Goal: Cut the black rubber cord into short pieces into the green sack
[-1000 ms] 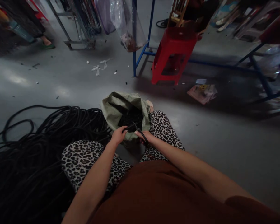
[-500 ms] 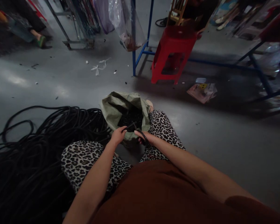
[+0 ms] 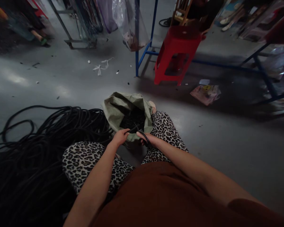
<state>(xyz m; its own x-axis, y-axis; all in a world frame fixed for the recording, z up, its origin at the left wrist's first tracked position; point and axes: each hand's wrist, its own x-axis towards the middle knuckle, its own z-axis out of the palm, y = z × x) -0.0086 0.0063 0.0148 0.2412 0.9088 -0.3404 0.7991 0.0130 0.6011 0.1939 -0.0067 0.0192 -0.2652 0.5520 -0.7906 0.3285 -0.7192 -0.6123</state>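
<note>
My left hand (image 3: pixel 120 137) is closed, its fingers pinching a thin black cord (image 3: pixel 132 130) whose end points towards my right hand. Wrapped around the black handles of a pair of scissors (image 3: pixel 147 140), my right hand (image 3: pixel 142 136) is closed too. The scissors' blades are dark and small, and they meet the cord's end just past my fingertips. Both hands hover at the near rim of a green woven sack (image 3: pixel 113 115). Inside it lie many short black pieces (image 3: pixel 133 118). A large heap of black cord (image 3: pixel 47 135) spreads over the floor at my left.
Beyond the sack stands a red plastic stool (image 3: pixel 180 41) beside a blue metal frame (image 3: pixel 137 60). A clear plastic bag (image 3: pixel 134 37) hangs from that frame. Printed packaging (image 3: pixel 206 94) and white scraps (image 3: pixel 98 68) lie on the floor. Other people's feet (image 3: pixel 43 40) show at the far edges.
The cord between my hands reaches a little further right, towards the scissors. Both hands stay nearly in place, and the view has shifted slightly.
</note>
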